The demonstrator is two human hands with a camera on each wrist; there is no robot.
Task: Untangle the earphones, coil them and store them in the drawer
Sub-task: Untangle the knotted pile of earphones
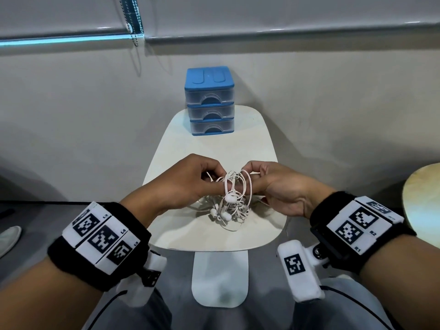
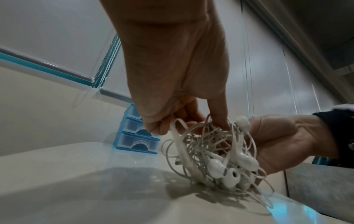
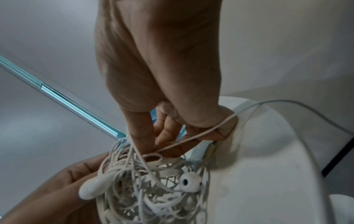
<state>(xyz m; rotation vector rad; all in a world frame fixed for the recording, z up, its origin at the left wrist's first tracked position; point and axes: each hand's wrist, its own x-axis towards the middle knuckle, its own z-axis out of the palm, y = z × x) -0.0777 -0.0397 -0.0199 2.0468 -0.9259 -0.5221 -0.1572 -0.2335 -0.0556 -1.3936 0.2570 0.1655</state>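
A tangle of white earphones hangs just above the near half of the small white table, its lower loops touching the top. My left hand pinches cord loops on the left side of the tangle, one finger poked through them. My right hand pinches cords on the right side; in the right wrist view a strand runs taut across its fingers. Several earbuds dangle in the knot. The blue three-drawer unit stands at the table's far end, all drawers closed.
A wall with a blind and its bead chain rises right behind the drawer unit. Another round table edge shows at the right. A shoe rests on the grey floor at the left. My knees sit under the table's near edge.
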